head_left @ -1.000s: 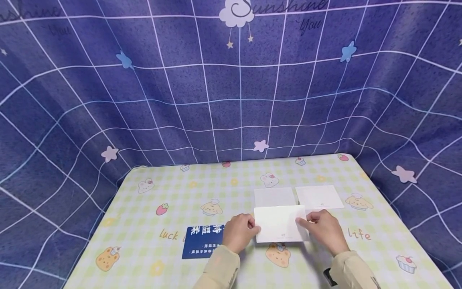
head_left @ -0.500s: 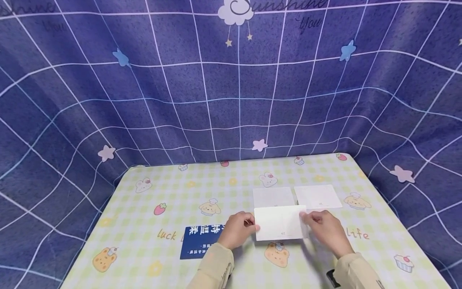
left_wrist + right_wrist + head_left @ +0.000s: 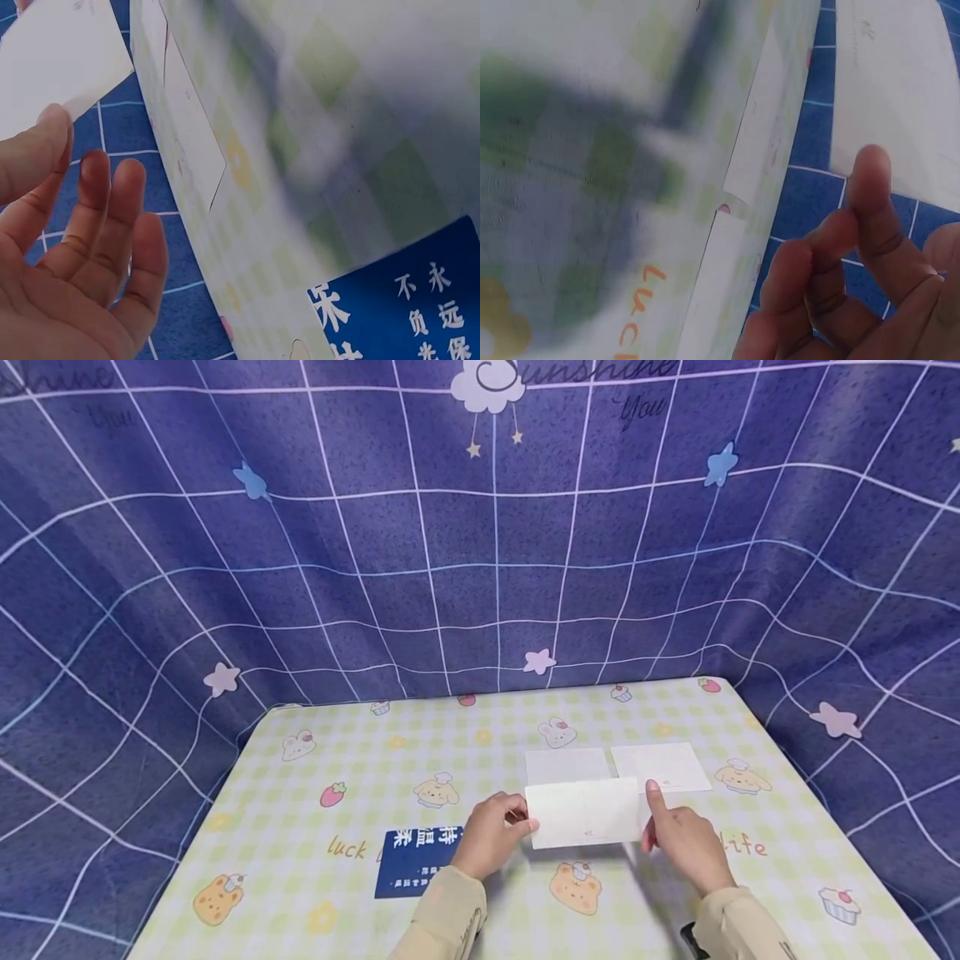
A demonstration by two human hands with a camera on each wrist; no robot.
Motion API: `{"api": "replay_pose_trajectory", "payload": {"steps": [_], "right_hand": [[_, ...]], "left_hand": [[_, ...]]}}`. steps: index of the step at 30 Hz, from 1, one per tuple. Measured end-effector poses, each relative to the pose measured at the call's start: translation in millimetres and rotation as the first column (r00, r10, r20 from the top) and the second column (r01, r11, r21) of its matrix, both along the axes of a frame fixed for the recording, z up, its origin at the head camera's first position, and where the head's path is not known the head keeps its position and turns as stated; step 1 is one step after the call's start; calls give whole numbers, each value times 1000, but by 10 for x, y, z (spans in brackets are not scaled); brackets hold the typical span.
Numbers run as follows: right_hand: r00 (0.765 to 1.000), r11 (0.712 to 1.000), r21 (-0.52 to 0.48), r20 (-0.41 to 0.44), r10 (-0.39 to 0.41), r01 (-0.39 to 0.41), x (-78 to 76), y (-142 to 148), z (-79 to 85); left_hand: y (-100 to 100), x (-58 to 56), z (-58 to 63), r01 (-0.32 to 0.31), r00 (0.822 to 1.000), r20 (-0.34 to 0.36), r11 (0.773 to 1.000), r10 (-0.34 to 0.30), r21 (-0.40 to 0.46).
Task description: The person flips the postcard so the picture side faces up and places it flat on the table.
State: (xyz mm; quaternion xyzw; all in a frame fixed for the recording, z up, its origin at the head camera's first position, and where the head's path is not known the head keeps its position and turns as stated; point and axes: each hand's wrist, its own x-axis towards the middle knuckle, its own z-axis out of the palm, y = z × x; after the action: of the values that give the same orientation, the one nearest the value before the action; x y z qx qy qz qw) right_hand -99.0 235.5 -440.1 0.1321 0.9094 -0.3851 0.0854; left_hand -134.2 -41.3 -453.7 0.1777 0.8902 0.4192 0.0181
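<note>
A white card (image 3: 581,817) is held up off the table, tilted. My left hand (image 3: 491,837) pinches its left edge between thumb and index finger; in the left wrist view the other fingers (image 3: 97,210) are spread apart from it. At the card's right side is my right hand (image 3: 686,847), thumb raised away from the card. In the right wrist view its index fingertip (image 3: 871,176) overlaps the card's corner; whether it touches I cannot tell. Behind the held card lie two more white cards, one left (image 3: 566,764) and one right (image 3: 666,765).
A dark blue card (image 3: 408,867) with white characters lies left of my left hand, partly covered by it. The table wears a green-and-white checked cloth (image 3: 360,810) with cartoon prints. A blue curtain (image 3: 465,593) with white grid lines hangs behind and at both sides.
The right thumb has come off the card's right edge and now points up. The card has tilted, its lower edge rising slightly. My left hand keeps its pinch.
</note>
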Motion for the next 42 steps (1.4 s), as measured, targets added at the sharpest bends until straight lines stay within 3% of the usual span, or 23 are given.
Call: {"api": "replay_pose_trajectory", "payload": {"steps": [4,7,12,15,19,26,29,34,38,42], "right_hand": [[1000,999,-32,9,-2,3,0,-18,4],[999,993,-113,29,-12,15,0,-24,12],[998,950,-313,57,27,-8,13,-17,19],[996,933,-354,43,76,-56,21,1,21],[995,937,-339,19,93,-81,39,26,21],[999,938,-344,-17,49,-52,52,41,-52],[997,939,-336,-53,52,-67,66,37,-75],[994,963,-260,-103,45,-70,89,31,-82],[991,980,-185,-128,44,-67,89,19,-73],[987,988,-144,-155,40,-63,90,6,-61]], "left_hand": [[-2,7,22,18,998,-53,1000,-18,-5],[-2,11,30,26,996,-87,1000,-27,-10],[0,15,14,-11,995,-100,1000,8,-26],[-1,27,3,-40,995,-91,999,39,-17],[10,55,10,-63,996,-71,998,62,-6],[56,95,49,-127,992,-12,992,126,-12],[62,108,77,-108,994,-2,994,108,-16],[67,126,134,-64,997,32,998,64,4],[97,130,167,-95,993,65,995,97,-20],[118,128,165,-122,991,43,990,125,-70]]}}
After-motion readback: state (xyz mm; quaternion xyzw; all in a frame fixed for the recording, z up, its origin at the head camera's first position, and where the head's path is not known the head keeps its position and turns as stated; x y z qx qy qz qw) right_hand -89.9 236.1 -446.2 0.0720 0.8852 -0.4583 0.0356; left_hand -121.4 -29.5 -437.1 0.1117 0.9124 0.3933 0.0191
